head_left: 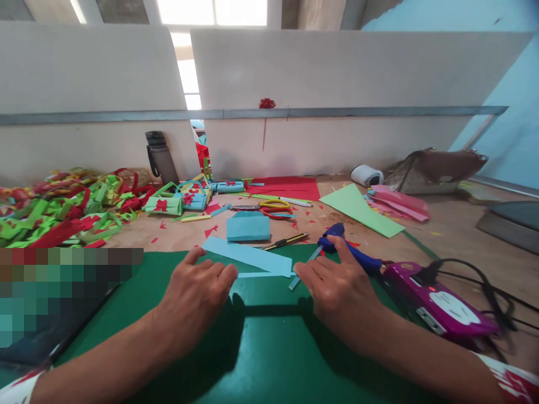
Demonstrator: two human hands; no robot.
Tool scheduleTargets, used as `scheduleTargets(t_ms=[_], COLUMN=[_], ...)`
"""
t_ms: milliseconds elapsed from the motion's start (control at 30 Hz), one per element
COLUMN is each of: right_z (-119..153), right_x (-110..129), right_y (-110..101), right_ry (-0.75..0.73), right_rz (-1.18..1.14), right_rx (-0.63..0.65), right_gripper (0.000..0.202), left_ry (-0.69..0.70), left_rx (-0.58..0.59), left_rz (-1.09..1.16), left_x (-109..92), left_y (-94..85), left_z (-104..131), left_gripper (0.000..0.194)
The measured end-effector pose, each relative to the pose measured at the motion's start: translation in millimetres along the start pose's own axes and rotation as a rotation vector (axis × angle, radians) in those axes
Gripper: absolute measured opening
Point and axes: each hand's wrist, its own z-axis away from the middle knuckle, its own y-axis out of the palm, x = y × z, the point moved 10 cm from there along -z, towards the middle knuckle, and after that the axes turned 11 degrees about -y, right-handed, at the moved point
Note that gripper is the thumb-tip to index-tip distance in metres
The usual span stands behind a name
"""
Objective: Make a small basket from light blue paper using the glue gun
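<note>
A narrow light-blue paper strip (263, 275) is stretched level above the green mat (269, 353), casting a shadow below. My left hand (202, 289) pinches its left end, and my right hand (337, 275) pinches the right end. Just behind the strip lies a wider blue paper piece (250, 255). A folded blue paper piece (248, 227) stands beyond that. Close to my right fingers, a blue glue gun (357, 255) lies with a glue stick (305, 269) showing near it. A utility knife (286, 241) rests at the mat's far edge.
A purple power strip (438, 303) with black cables sits at right. Scissors (269, 207), red paper (290, 188) and green paper (362, 210) lie farther back. Small paper bags (164, 205) and a heap of coloured paper pieces (84, 207) are at left, near a dark bottle (161, 157).
</note>
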Motion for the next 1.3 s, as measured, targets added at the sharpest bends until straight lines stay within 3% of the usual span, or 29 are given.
scheduleTargets(t_ms=[133, 200, 300, 333, 400, 467, 567, 733, 833, 1100, 1300], right_z=[2.6, 2.2, -4.0, -5.7, -8.6, -10.8, -11.7, -10.5, -8.6, -0.9, 0.3], right_x=[-22.1, -24.4, 1.8, 12.7, 26.9, 38.0, 45.6, 46.3, 42.8, 18.9, 11.5], right_y=[-3.8, -14.0, -22.6, -25.9, -22.4, -14.8, -6.2, -10.3, -9.7, -2.0, -3.1], right_ry=[0.083, 0.103, -0.023, -0.063, -0.083, -0.123, -0.173, -0.168, -0.152, -0.106, -0.062], right_rz=[0.088, 0.096, 0.007, 0.023, 0.036, 0.050, 0.047, 0.017, 0.014, 0.059, 0.081], right_rx=[0.029, -0.018, -0.074, -0.106, -0.097, -0.064, -0.026, -0.081, -0.079, -0.012, -0.015], right_gripper=[0.034, 0.031, 0.023, 0.030, 0.036, 0.027, 0.033, 0.032, 0.031, 0.032, 0.035], left_ry=[-0.059, -0.048, 0.027, 0.049, 0.075, 0.096, 0.114, 0.147, 0.127, -0.013, -0.118], left_rx=[0.009, -0.001, -0.056, -0.075, -0.084, -0.085, -0.077, -0.002, 0.010, -0.006, 0.144], left_rz=[-0.083, -0.080, -0.030, -0.015, 0.007, 0.026, 0.033, 0.039, 0.079, 0.081, 0.021], left_x=[13.5, 10.4, -9.3, -16.9, -30.1, -41.7, -55.0, -66.5, -55.8, 0.4, 23.2], left_y=[4.6, 5.7, 1.7, -0.1, -1.6, -3.0, -4.4, 2.2, 4.6, 6.6, 16.0], left_z=[-1.9, -3.2, -4.7, -4.8, -4.7, -3.9, -3.0, -4.2, -5.0, -3.6, -3.0], left_gripper=[0.032, 0.030, 0.028, 0.028, 0.028, 0.028, 0.026, 0.022, 0.023, 0.030, 0.036])
